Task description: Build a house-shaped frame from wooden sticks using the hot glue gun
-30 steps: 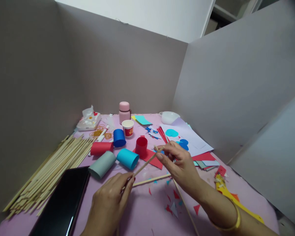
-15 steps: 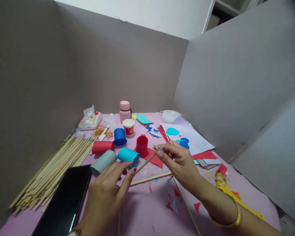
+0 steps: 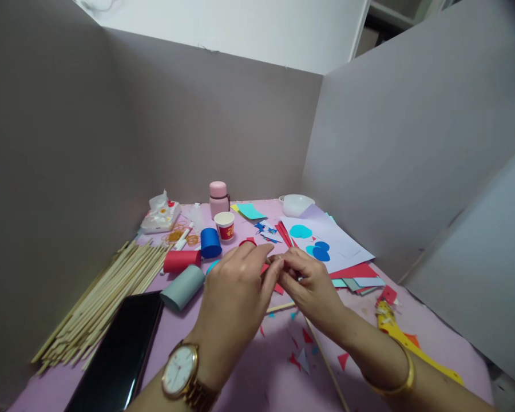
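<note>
My left hand (image 3: pixel 236 297), with a watch (image 3: pixel 180 371) on its wrist, meets my right hand (image 3: pixel 311 283) over the middle of the table. Fingertips of both are pinched together around the crossed ends of thin wooden sticks, mostly hidden by the fingers. Below the hands, other wooden sticks (image 3: pixel 326 359) form part of a frame; one slants toward the front edge. Just behind my left hand, a red paper tube (image 3: pixel 248 242) and a light-blue paper tube (image 3: pixel 212 266) are partly covered. A grey tube (image 3: pixel 183 288), a red tube (image 3: pixel 182 262) and a blue tube (image 3: pixel 210 243) lie to the left.
A bundle of wooden sticks (image 3: pixel 107 303) and a black phone (image 3: pixel 115 352) lie left. Behind stand a paper cup (image 3: pixel 225 226), a pink flask (image 3: pixel 218 200), a tissue pack (image 3: pixel 161 217) and a white bowl (image 3: pixel 298 205). Paper sheets (image 3: pixel 343 240) and a yellow tool (image 3: pixel 405 340) are right.
My left hand has moved right and up from along the stick to join my right hand at the crossed ends. Its watch has come into view. My right hand stays nearly in place.
</note>
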Demonstrator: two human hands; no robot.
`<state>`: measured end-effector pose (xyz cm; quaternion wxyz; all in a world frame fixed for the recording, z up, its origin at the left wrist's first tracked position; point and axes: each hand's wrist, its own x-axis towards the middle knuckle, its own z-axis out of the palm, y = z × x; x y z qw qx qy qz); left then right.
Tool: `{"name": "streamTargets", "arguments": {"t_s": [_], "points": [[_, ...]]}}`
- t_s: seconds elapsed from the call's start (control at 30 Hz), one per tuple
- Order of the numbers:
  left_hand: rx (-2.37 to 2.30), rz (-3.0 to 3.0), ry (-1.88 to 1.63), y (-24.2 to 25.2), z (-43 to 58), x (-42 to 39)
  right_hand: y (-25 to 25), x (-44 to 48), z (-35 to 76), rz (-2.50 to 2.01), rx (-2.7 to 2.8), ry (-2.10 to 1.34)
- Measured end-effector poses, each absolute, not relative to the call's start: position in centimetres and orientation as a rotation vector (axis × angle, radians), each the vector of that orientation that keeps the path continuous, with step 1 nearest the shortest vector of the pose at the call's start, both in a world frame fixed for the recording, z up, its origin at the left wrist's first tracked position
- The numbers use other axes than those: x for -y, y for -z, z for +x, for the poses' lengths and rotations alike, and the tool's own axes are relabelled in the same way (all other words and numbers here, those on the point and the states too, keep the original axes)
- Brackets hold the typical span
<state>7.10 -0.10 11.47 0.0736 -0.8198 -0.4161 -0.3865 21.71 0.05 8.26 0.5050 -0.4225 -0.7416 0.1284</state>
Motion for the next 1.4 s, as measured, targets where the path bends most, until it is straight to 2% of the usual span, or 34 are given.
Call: {"name": "streamTargets", "arguments": {"t_s": [0.63, 1.4], "points": [[1.105, -2.503, 0.931, -11.9, 6.8, 0.5, -8.5, 0.3, 22.5, -1.032, 1.843, -0.323], [1.125, -2.563, 0.883, -13.1, 6.7, 1.2, -8.3, 1.8, 25.6, -1.153, 1.738, -0.354]]}}
